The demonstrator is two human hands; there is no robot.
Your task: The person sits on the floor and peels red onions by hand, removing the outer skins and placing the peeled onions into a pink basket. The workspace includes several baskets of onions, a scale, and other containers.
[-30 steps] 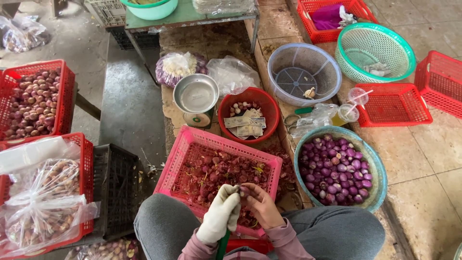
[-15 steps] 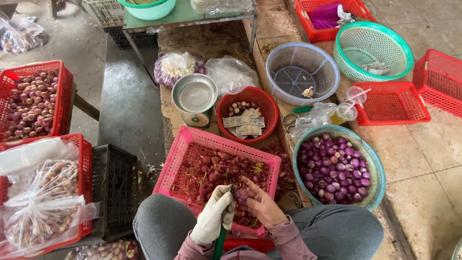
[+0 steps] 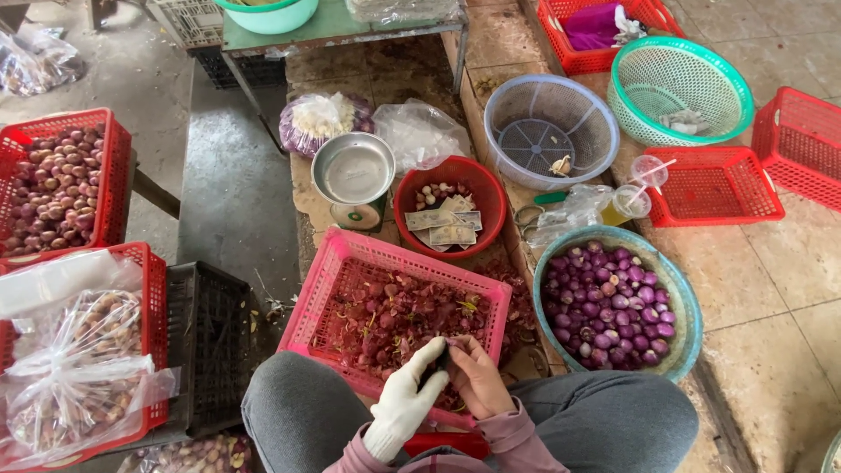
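1. Pinching one small shallot (image 3: 442,357) between gloved left hand (image 3: 405,405) and bare right hand (image 3: 477,378), over the pink crate (image 3: 350,271); both sets of fingers clamped together on it.
2. Risking a slip: bare fingertips close to whatever trims the bulb; blade not visible.
3. Risking a dropped bulb lost among the skins in the crate.
4. Scanning left to right: red baskets (image 3: 118,166) of unpeeled shallots, steel scale pan (image 3: 353,168), red bowl (image 3: 486,197) with banknotes, teal basin (image 3: 683,307) of peeled purple bulbs.
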